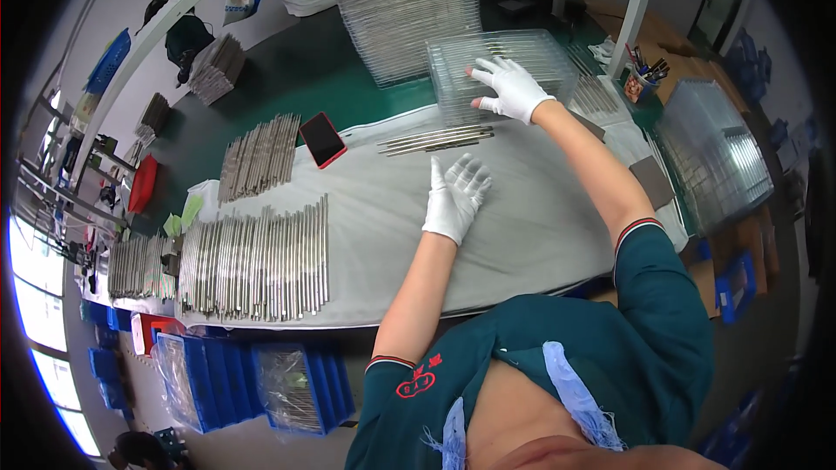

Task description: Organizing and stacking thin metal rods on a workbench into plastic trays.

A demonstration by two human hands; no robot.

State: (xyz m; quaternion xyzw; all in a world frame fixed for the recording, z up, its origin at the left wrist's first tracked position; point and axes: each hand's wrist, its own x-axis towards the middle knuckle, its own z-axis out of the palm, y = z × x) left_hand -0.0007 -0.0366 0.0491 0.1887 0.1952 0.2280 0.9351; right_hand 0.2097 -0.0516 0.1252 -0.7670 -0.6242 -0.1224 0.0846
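Left hand [455,196]: open, flat, empty, on grey surface [540,226].
Right hand [514,87]: fingers spread, resting on clear tray [461,96].
Metal rods [435,139]: 12 o'clock of left hand, long axis 3–9 o'clock; left hand nearer.

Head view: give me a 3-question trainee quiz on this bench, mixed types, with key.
1. True or false: the right hand rests on the clear plastic tray.
2. Which thing lies nearest the left hand?
A. the red phone
B. the small bundle of metal rods
C. the blue bins
3. Fill in: both hands wear ____ gloves.

Key
1. True: its palm lies flat on the tray's top.
2. B: the bundle sits just beyond the fingertips on the grey mat; the hand is open and holds nothing.
3. White.
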